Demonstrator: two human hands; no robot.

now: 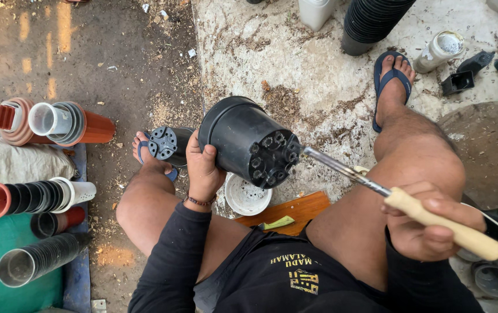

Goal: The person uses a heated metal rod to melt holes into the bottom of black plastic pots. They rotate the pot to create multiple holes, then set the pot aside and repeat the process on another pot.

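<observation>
My left hand (pixel 202 168) grips a black plastic flower pot (pixel 246 142) by its side, held on its side with the perforated bottom turned toward me. My right hand (pixel 428 223) is closed around the pale wooden handle of a long metal rod tool (pixel 341 169). The rod's tip touches the pot's bottom at its right edge. I sit low with both knees spread, feet in blue sandals.
A white pot (pixel 248 197) and another black pot (pixel 168 144) lie on the ground below the held one. A wooden board (pixel 301 210) is between my legs. Stacks of orange, white and black pots (pixel 40 197) lie at left; a black stack (pixel 373 20) stands at top.
</observation>
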